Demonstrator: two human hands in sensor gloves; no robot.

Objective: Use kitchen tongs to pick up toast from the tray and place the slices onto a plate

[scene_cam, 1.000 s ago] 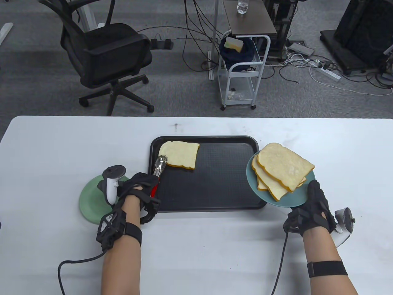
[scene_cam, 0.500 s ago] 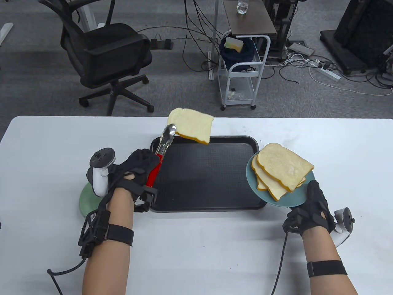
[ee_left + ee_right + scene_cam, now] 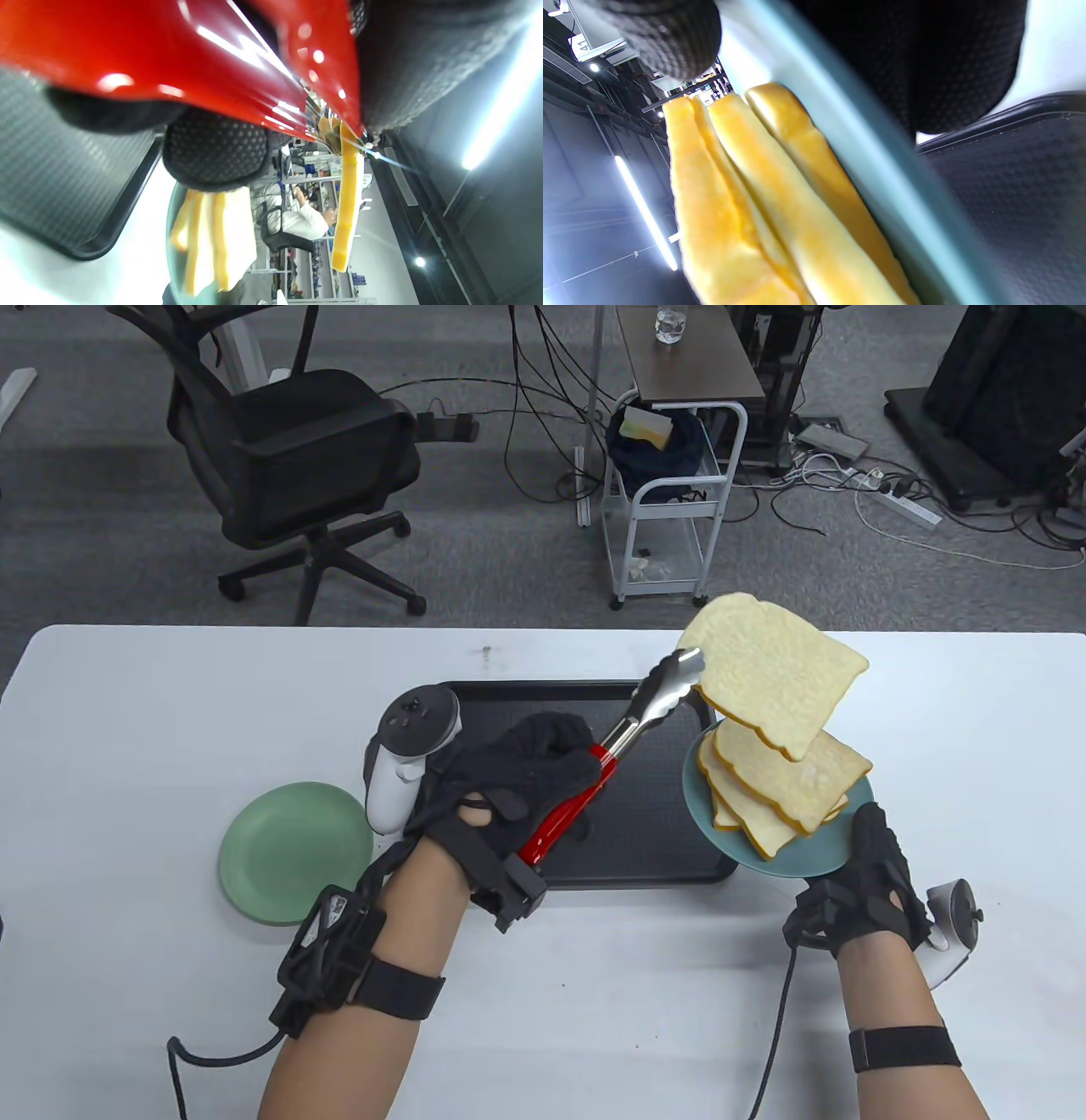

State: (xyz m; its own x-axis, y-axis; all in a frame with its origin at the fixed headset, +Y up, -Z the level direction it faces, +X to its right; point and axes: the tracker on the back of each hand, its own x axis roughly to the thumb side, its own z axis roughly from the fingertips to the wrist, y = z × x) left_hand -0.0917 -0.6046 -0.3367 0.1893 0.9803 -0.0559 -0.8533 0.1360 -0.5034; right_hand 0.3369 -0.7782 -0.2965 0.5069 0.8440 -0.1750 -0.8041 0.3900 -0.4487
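My left hand [image 3: 517,785] grips red-handled metal tongs [image 3: 594,780] whose tips clamp a slice of toast [image 3: 776,674] in the air, just above the blue plate [image 3: 806,857]. A stack of toast slices [image 3: 785,793] lies on that plate, which my right hand [image 3: 861,891] holds by its near rim, tilted over the tray's right edge. The black tray [image 3: 594,848] holds no toast. In the left wrist view the held slice [image 3: 348,207] appears edge-on beyond the red handles [image 3: 237,67]. The right wrist view shows the stacked slices [image 3: 763,203] against the plate [image 3: 840,140].
A green plate [image 3: 280,848] sits on the white table [image 3: 170,712] left of the tray. Beyond the far table edge stand an office chair [image 3: 288,458] and a small white cart [image 3: 670,500], with cables on the floor.
My left hand lifted the last slice off the tray with the tongs and swung it right, from over the tray's far left to above the blue plate. The right hand stayed put.
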